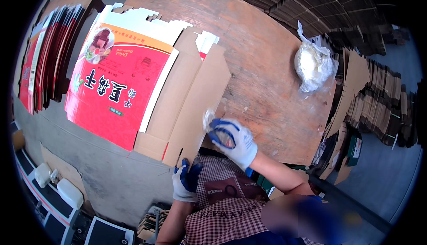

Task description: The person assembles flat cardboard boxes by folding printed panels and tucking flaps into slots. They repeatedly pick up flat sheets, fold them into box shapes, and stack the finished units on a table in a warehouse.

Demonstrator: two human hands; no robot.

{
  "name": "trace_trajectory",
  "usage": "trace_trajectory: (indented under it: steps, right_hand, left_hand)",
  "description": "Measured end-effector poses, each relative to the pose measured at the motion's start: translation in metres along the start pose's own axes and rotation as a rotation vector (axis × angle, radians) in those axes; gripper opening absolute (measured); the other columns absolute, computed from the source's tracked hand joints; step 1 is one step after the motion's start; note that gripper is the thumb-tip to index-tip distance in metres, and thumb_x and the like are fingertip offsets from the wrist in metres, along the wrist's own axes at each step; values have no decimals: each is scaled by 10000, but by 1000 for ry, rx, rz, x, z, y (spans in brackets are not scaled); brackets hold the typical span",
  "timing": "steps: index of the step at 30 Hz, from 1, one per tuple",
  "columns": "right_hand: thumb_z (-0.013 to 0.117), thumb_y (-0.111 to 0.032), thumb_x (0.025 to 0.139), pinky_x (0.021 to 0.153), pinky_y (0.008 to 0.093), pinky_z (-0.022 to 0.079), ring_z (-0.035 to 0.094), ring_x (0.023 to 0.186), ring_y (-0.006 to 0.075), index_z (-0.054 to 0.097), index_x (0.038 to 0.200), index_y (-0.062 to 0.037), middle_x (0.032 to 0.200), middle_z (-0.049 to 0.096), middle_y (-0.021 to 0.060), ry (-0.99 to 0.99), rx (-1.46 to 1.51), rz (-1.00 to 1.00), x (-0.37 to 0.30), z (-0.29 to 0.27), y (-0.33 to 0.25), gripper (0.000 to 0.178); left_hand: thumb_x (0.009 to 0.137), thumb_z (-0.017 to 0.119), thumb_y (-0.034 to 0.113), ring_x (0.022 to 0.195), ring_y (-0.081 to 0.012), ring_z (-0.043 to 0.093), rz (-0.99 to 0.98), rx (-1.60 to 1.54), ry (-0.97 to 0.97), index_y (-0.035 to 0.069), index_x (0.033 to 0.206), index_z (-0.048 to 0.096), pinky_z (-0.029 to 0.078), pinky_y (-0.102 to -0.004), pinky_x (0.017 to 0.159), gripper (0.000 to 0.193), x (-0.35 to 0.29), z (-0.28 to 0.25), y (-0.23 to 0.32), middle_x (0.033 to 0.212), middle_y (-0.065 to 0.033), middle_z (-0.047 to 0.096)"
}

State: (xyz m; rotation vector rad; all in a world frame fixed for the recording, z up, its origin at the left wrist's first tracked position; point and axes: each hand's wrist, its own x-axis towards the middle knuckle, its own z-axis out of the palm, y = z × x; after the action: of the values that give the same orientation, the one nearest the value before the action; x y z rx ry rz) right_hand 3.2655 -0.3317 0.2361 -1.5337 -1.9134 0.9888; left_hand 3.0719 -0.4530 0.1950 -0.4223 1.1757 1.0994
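A flat, unfolded cardboard box blank (122, 73), with red, yellow and white printing and bare brown flaps, lies across the left side of the wooden table and overhangs its edge. My left hand (187, 180), in a white glove with a blue palm, has its fingers curled at the blank's near corner, beside a narrow slot. Above the brown flap's right edge, my right hand (235, 142), gloved alike, curls round a small whitish, translucent wad (208, 118). What the wad is made of is unclear. A clear plastic bag (315, 64) of white paste-like stuff sits on the table's far right.
The worn wooden table (267, 93) extends right and away. A row of red printed cardboard blanks (53, 58) stands at the far left. Bundled brown cardboard stacks (378, 102) line the right and back. White plastic containers (69, 194) are at the lower left.
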Motion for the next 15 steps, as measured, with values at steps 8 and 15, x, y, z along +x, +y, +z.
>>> trace_trajectory:
  steps: [8, 15]
  right_hand:
    - [783, -37, 750, 936, 413, 523, 642, 1099, 331, 712, 1100, -56, 1171, 683, 129, 290, -20, -2, -21, -51, -3, 357]
    - [677, -129, 758, 919, 454, 447, 586, 1048, 277, 721, 1137, -180, 1242, 652, 30, 554, -1081, -225, 16, -149, 98, 384]
  left_hand:
    - [1016, 585, 136, 783, -221, 715, 40, 120, -22, -30, 1234, 566, 579, -311, 654, 274, 14, -24, -10, 981, -138, 708]
    - [957, 647, 87, 811, -335, 690, 1020, 1592, -360, -19, 1082, 695, 530, -434, 817, 171, 8, -12, -2, 965, -139, 750]
